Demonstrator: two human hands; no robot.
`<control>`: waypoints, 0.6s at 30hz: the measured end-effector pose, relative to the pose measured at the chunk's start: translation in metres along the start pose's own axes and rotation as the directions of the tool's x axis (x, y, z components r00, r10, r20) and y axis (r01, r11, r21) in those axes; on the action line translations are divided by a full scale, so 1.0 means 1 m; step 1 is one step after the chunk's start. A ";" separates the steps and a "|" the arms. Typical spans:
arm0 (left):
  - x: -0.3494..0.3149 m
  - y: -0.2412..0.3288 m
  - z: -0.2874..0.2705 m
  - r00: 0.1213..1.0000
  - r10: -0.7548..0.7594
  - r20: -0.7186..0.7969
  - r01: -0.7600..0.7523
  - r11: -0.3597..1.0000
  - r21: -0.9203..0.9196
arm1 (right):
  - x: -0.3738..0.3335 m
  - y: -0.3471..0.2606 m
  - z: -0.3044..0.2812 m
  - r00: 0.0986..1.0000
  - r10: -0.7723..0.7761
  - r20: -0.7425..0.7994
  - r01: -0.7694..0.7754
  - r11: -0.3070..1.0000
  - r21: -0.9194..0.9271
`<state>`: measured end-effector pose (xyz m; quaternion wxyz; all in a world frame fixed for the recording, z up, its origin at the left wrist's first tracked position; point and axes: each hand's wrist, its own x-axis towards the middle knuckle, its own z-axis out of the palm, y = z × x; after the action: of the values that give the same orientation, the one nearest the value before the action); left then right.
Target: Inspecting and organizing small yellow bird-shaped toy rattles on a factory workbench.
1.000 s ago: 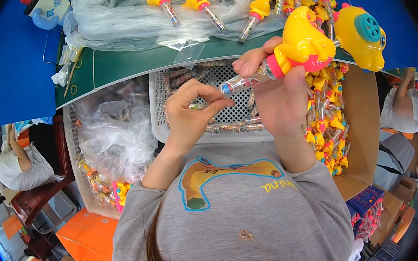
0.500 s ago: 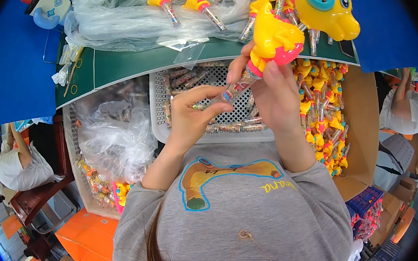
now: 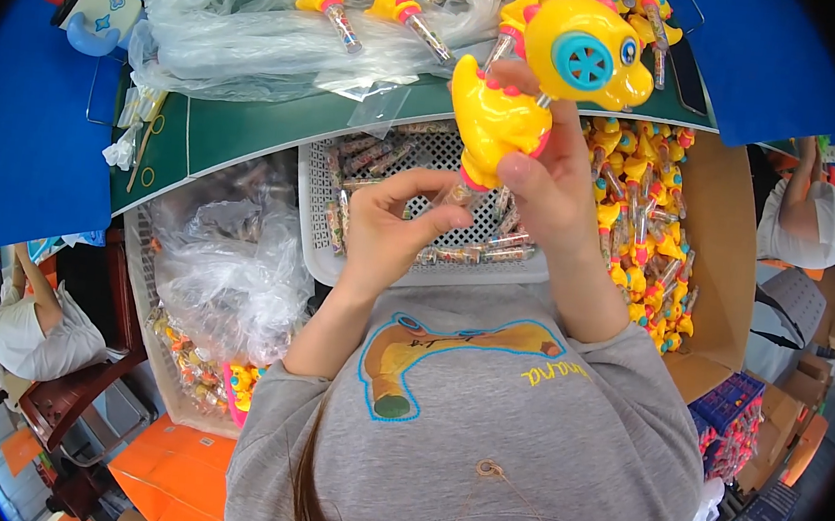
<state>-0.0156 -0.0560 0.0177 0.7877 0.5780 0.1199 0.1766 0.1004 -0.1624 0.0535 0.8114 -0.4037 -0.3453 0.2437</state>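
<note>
My right hand (image 3: 562, 196) is closed round a yellow dinosaur-like toy (image 3: 495, 132) with pink trim, its thumb on the pink-edged body. The toy's big head, with a blue slotted disc on its side, tilts up to the right. A clear tube (image 3: 460, 194) extends below the body. My left hand (image 3: 391, 223) pinches that tube's lower part between thumb and fingers, which hide some of it. Beneath both hands is a white mesh basket (image 3: 314, 251) containing several filled tubes (image 3: 473, 257).
Similar toys (image 3: 394, 2) lie on plastic sheeting (image 3: 246, 53) over the green table (image 3: 238, 138). More fill a cardboard box (image 3: 725, 250) at right. A bin with plastic bags (image 3: 224, 282) stands left. A phone (image 3: 688, 78) and cup (image 3: 100, 9) rest on the table. Two people sit nearby.
The held toy has moved left and slightly down, its body turning more upright over the basket. Its tube is now largely hidden by my left hand. Both hands keep their hold.
</note>
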 end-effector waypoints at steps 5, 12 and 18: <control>0.002 -0.002 -0.003 0.994 -0.106 0.013 0.107 0.981 -0.162 | 0.002 0.004 -0.002 0.992 0.095 0.085 -0.073 0.970 -0.232; 0.010 -0.018 0.002 0.959 0.101 -0.264 0.025 0.899 0.437 | -0.021 0.021 -0.009 0.960 0.279 -0.001 -0.279 0.960 0.029; 0.011 -0.026 0.026 0.955 0.269 -0.126 -0.120 0.736 0.666 | -0.054 0.029 -0.027 0.821 0.506 -0.266 -0.470 0.862 0.190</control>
<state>0.0088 -0.0811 0.0010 0.4965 0.8025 0.1961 0.2665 0.0824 -0.1955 -0.0020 0.7875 -0.4634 -0.0855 0.3973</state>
